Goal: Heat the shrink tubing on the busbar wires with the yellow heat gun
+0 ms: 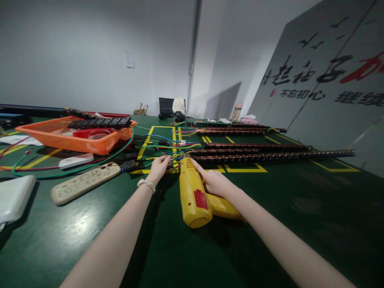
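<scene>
A yellow heat gun (193,196) lies on its side just above the green table, its nozzle facing away from me. My right hand (214,182) is wrapped round it where body and handle meet. To the left of the nozzle, my left hand (159,170) has thumb and fingers pinched at the ends of thin coloured wires (175,155); which wire it grips is too small to tell. The wires run toward long dark strips (258,157) that stretch off to the right.
An orange basket (103,147) with black parts stands at left. Nearer lie a beige power strip (87,184), a white box (18,198) and a flat white device (76,161), with loose red and green cables around. Further strips (234,131) and a chair (167,107) are beyond.
</scene>
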`<action>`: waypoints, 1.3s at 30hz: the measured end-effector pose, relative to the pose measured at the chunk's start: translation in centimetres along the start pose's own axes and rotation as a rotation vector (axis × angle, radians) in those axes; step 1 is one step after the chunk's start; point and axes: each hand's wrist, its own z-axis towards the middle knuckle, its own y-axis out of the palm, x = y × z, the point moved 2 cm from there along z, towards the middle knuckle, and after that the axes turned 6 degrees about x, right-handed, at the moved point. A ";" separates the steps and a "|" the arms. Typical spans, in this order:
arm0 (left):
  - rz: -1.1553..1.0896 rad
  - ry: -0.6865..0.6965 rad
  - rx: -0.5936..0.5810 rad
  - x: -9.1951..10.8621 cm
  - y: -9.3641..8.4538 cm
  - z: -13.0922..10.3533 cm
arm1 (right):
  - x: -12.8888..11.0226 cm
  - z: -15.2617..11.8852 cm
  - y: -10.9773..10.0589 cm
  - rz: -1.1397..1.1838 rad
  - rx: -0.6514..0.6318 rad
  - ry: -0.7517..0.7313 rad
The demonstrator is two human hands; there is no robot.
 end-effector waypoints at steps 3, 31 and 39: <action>-0.020 -0.031 0.002 0.4 -0.1 -0.2 | -0.2 0.1 0.0 -0.019 -0.005 0.026; 0.043 0.045 -0.012 0.2 -0.3 0.1 | -4.1 2.3 0.4 -0.028 -0.045 -0.113; 0.065 -0.002 -0.019 0.1 -0.5 0.2 | -4.3 2.3 0.4 -0.037 -0.003 -0.135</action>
